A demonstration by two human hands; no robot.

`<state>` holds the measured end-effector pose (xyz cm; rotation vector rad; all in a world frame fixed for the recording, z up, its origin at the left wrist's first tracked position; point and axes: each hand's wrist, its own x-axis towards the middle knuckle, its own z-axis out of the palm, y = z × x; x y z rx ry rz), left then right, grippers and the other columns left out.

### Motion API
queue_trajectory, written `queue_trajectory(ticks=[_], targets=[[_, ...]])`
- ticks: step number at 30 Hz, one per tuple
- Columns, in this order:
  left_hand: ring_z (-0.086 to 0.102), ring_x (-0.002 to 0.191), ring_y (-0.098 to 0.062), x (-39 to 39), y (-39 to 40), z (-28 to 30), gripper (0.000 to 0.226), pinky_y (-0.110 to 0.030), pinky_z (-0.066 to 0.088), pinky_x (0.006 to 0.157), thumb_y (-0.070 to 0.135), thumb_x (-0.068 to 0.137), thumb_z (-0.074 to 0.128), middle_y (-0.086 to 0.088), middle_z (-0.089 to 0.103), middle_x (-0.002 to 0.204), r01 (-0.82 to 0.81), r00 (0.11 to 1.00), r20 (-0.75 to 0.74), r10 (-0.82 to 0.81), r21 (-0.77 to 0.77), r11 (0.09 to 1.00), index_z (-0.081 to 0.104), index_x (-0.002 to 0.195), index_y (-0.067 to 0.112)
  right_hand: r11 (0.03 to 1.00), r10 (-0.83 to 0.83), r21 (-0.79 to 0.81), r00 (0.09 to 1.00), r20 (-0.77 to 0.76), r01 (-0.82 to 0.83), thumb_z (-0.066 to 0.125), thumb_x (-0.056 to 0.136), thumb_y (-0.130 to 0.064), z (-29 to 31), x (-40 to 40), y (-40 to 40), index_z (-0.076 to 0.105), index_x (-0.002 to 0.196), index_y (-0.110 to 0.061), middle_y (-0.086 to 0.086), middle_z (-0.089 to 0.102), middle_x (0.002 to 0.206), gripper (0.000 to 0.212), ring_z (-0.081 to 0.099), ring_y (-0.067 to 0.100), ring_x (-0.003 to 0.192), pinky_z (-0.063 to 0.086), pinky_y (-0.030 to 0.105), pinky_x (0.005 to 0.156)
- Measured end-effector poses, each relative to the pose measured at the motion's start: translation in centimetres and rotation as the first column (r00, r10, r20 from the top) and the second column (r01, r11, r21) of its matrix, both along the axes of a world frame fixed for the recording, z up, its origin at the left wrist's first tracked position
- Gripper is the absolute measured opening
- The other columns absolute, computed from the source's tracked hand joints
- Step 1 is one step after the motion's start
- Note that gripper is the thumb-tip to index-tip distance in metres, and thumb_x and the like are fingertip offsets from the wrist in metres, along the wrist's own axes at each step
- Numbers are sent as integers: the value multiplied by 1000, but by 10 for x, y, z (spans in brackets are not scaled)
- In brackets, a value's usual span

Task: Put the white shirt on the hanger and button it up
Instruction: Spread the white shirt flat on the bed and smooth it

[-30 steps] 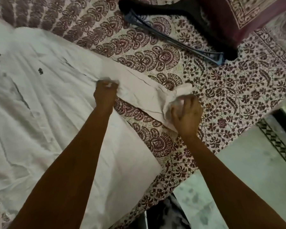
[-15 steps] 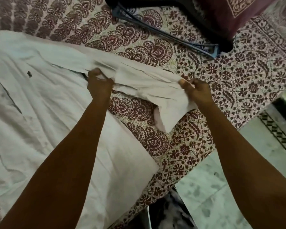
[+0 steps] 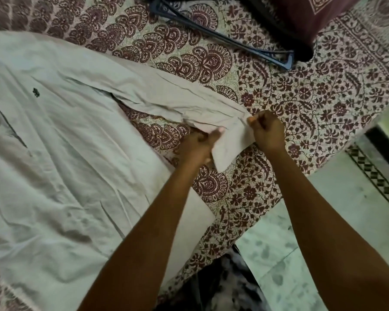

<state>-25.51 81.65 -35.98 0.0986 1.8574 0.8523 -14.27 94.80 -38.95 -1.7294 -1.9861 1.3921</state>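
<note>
Maroon-printed bedsheet (image 3: 301, 104) covers the bed, pale tiled floor (image 3: 337, 212) beside it. White shirt (image 3: 61, 153) lies flat; left hand (image 3: 197, 145) and right hand (image 3: 267, 131) pinch its sleeve cuff (image 3: 230, 142), hanger (image 3: 222, 39) beyond

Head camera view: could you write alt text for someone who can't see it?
Both hands, left hand and right hand, pinch the cuff end of a white shirt sleeve spread on a patterned bedspread. A dark hanger lies beyond, untouched.

White shirt (image 3: 61, 153) lies spread flat; hanger (image 3: 222, 39) lies well apart beyond it.
</note>
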Motion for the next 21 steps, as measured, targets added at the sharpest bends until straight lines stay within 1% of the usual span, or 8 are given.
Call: queue_trajectory(ticks=[3, 5, 7, 10, 12, 14, 16, 21], targets=[[63, 100, -28, 20, 12, -3, 21, -44, 54, 84, 20, 82, 68, -7, 67, 104, -217, 966, 156, 206, 57, 975, 60, 98, 9, 992, -56, -118, 986, -155, 38, 53, 91, -14, 7, 6, 6, 54, 77, -22, -7, 56, 80, 16, 48, 3, 69, 40, 16, 55], [60, 104, -26, 19, 13, -5, 11, -43, 52, 85, 10, 86, 61, -4, 64, 104, -402, 845, 435, 310, 136, 905, 58, 97, 13, 973, -161, -199, 960, -229, 116, 52, 92, -11, 9, 12, 10, 54, 79, -23, -8, 56, 83, 18, 48, 3, 69, 42, 12, 52], [60, 100, -21, 22, 5, -13, 14, -38, 53, 83, 7, 87, 59, -2, 63, 106, -394, 805, 530, 265, 144, 908, 56, 100, 13, 974, -174, -170, 972, -159, 146, 55, 90, -11, 2, 16, 10, 58, 86, -18, -7, 58, 84, 9, 50, 6, 71, 46, 15, 59], [60, 108, -27, 31, -11, -32, 37, -37, 51, 90, 13, 79, 71, -7, 64, 116, -25, 995, 96, 30, -49, 998, 58, 112, 5, 998, -56, 40, 978, 203, 49, 61, 86, -18, -11, 20, 1, 61, 105, -13, -2, 62, 95, 19, 57, 14, 84, 47, 28, 76], [62, 100, -25, 34, -17, -31, 38, -27, 45, 81, 26, 76, 74, -8, 67, 109, 99, 984, -134, -117, -139, 985, 62, 106, 5, 974, -40, 223, 944, 326, -36, 59, 84, -20, -13, 22, -8, 60, 110, -16, 7, 62, 109, 26, 58, 24, 96, 47, 30, 80], [64, 95, -25, 32, -25, -27, 34, -26, 44, 76, 31, 75, 74, -8, 69, 102, 91, 972, -202, -120, -150, 984, 64, 96, 7, 933, -8, 342, 943, 332, -113, 56, 84, -20, -6, 19, -24, 55, 119, -14, 14, 55, 120, 36, 52, 29, 109, 44, 37, 91], [65, 97, -25, 26, -42, -24, 27, -29, 49, 85, 25, 76, 73, -9, 70, 102, 41, 975, -214, -65, -116, 992, 65, 96, 9, 902, 54, 401, 962, 266, -161, 53, 83, -21, 3, 12, -48, 52, 122, -9, 16, 54, 123, 41, 49, 30, 113, 41, 38, 93], [64, 92, -18, -12, -111, 0, 21, -25, 48, 85, 10, 76, 71, -4, 69, 97, -117, 953, -281, 117, 15, 993, 65, 96, 10, 902, 207, 364, 973, 105, -231, 48, 81, -22, 19, -17, -123, 53, 122, -7, 15, 59, 121, 45, 52, 32, 113, 38, 34, 92]])
